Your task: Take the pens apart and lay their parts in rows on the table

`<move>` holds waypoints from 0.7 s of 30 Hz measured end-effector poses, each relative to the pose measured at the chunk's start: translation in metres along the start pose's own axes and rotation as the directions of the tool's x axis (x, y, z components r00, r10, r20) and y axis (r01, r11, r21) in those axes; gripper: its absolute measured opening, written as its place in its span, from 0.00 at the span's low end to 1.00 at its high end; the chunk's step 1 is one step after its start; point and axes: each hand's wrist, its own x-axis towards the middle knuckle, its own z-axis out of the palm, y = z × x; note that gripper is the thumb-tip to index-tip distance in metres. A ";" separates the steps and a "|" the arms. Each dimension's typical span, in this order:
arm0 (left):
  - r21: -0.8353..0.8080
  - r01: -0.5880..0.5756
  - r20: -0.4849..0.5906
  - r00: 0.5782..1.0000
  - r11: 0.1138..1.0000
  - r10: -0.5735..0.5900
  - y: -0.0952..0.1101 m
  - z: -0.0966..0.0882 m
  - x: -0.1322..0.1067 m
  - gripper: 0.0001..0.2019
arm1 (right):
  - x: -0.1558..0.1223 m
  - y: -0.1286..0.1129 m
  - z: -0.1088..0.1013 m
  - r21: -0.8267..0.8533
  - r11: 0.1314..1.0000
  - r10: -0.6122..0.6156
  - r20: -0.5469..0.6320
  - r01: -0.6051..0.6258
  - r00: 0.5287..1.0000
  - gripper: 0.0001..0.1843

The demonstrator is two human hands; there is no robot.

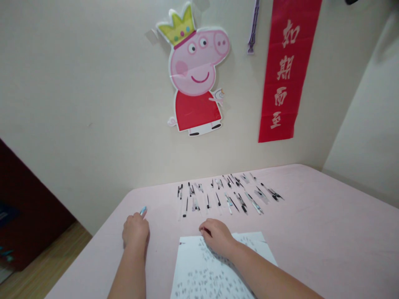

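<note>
My left hand (136, 230) is closed at the left side of the bed-like pink surface. A light-blue and white pen (143, 211) sticks out past its fingers; the rest of the pen is hidden in the hand. My right hand (218, 236) lies over the top edge of a white sheet of paper (187, 259) covered in handwriting. Its fingers are curled with thumb and fingertips close together, and anything between them is hidden. Beyond this hand, pens and pen parts lie in two rough rows, among them a black refill (185, 206) and a light-blue pen (254, 202).
A pink cloth (314, 232) covers the surface up to the wall. On the wall are a cartoon pig cutout (196, 74), a purple tassel (253, 31) and a red banner (288, 70). A dark red panel (28, 216) stands over wooden flooring at the left.
</note>
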 end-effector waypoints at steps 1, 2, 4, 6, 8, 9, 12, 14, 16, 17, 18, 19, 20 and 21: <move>0.007 -0.005 -0.009 1.000 1.000 0.005 0.001 -0.001 -0.001 0.15 | 0.000 0.000 0.000 0.000 1.000 0.001 0.001 -0.001 1.000 0.13; 0.011 -0.007 -0.011 1.000 1.000 0.007 0.002 -0.001 -0.001 0.15 | 0.000 0.000 0.000 0.001 1.000 0.003 0.002 -0.003 1.000 0.13; 0.005 -0.002 0.009 1.000 1.000 0.002 0.004 -0.002 -0.002 0.15 | 0.000 0.000 0.000 0.002 1.000 0.003 0.003 -0.003 1.000 0.13; -0.013 0.005 0.043 0.999 1.000 -0.004 0.005 -0.002 -0.002 0.15 | 0.000 0.000 0.000 0.006 1.000 -0.001 0.004 0.001 1.000 0.14; -0.034 0.004 0.064 0.998 0.999 -0.002 0.005 -0.002 -0.002 0.15 | 0.000 0.000 -0.001 0.009 1.000 -0.005 0.004 0.005 1.000 0.14; -0.043 0.000 0.067 0.998 0.999 0.003 0.005 -0.001 -0.001 0.15 | 0.000 0.000 -0.001 0.010 1.000 -0.005 0.004 0.005 1.000 0.14; -0.081 -0.037 0.069 0.997 0.996 0.043 0.008 0.000 0.001 0.15 | 0.000 -0.001 -0.001 0.010 1.000 -0.001 0.002 0.001 1.000 0.14; -0.128 -0.076 0.072 0.994 0.989 0.086 0.012 -0.001 0.003 0.15 | 0.000 -0.001 -0.001 0.010 1.000 -0.003 0.004 0.003 1.000 0.14; -0.193 -0.118 0.073 0.988 0.974 0.134 0.020 -0.002 0.005 0.14 | 0.000 -0.001 -0.001 0.011 1.000 -0.002 0.010 0.002 1.000 0.14; -0.234 -0.138 0.075 0.984 0.962 0.159 0.026 -0.003 0.005 0.13 | -0.001 -0.001 -0.001 0.015 1.000 0.000 0.014 0.000 1.000 0.14; -0.279 -0.160 0.079 0.979 0.947 0.189 0.032 -0.005 0.005 0.13 | -0.001 -0.001 0.000 0.023 1.000 0.002 0.012 -0.003 1.000 0.14; -0.328 -0.183 0.084 0.971 0.927 0.222 0.040 -0.007 0.003 0.12 | -0.001 -0.001 0.000 0.038 0.999 0.005 0.002 -0.005 1.000 0.14; -0.381 -0.208 0.091 0.961 0.901 0.260 0.048 -0.009 0.001 0.11 | -0.001 0.000 0.001 0.061 0.998 0.011 -0.017 -0.010 1.000 0.14; -0.438 -0.234 0.100 0.947 0.868 0.306 0.057 -0.011 -0.004 0.10 | 0.000 0.001 0.002 0.092 0.996 0.023 -0.040 -0.020 0.999 0.14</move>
